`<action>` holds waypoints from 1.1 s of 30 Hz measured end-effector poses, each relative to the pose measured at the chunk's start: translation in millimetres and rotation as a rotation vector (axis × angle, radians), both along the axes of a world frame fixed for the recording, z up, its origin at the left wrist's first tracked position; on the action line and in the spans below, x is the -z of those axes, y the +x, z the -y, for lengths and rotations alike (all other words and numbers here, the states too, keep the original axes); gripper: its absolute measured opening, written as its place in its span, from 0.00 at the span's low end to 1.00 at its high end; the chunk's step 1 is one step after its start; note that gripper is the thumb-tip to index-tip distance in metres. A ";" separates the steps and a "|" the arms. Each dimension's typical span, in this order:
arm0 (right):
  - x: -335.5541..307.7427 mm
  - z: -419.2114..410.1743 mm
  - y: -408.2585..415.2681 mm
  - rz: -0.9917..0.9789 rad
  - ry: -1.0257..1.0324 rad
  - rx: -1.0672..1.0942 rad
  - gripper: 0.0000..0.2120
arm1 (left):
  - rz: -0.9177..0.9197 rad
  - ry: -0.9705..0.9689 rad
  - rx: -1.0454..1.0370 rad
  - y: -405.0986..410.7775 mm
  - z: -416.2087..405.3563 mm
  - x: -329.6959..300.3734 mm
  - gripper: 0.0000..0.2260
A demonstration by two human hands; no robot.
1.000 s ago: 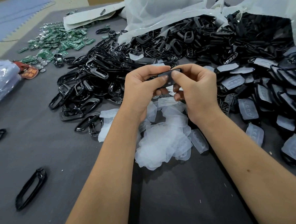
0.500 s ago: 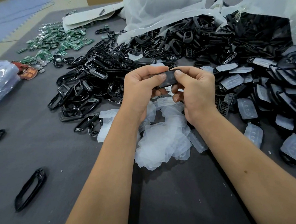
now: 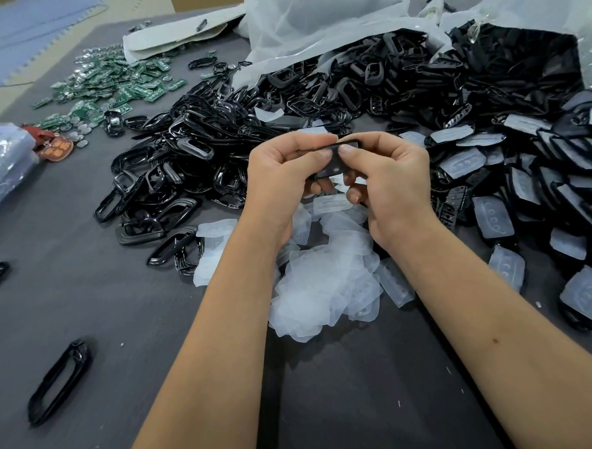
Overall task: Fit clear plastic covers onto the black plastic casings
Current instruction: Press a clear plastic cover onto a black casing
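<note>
Nearest the camera, a single black oval plastic frame [image 3: 59, 382] lies alone on the dark grey table surface [image 3: 363, 416]. Beyond it, a loose heap of clear soft plastic covers [image 3: 322, 287] sits beneath both forearms. Above that heap, the left hand [image 3: 283, 175] and right hand [image 3: 389, 184] together grip one black plastic casing [image 3: 336, 157] off the table, thumbs pressed on its near face and fingers curled behind; whether a cover sits on it cannot be told. To the right lies a spread of black casings already fitted with clear covers [image 3: 535, 202]. To the left lies a pile of glossy black open frames [image 3: 188, 163]. Farther left, small green circuit boards [image 3: 113, 87] are scattered. At the rear, a white translucent plastic bag [image 3: 318, 26] lies open, black casings [image 3: 415, 72] spilling from its mouth onto the table.
</note>
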State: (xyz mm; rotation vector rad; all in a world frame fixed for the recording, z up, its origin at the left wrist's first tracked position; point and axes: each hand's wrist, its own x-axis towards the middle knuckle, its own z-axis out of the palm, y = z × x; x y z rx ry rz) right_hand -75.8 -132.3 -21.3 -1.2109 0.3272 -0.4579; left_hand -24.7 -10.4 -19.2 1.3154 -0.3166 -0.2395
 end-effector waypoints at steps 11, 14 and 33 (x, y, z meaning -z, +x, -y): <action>5.8 8.0 1.0 0.010 -0.102 -0.019 0.02 | 0.025 0.005 0.022 0.6 -1.5 2.2 0.07; 2.8 9.1 0.5 0.008 -0.080 -0.041 0.04 | 0.045 0.011 0.029 0.4 -1.1 3.3 0.08; 4.6 12.3 -1.2 0.011 -0.361 -0.013 0.07 | 0.088 0.077 -0.044 6.4 -0.4 9.3 0.07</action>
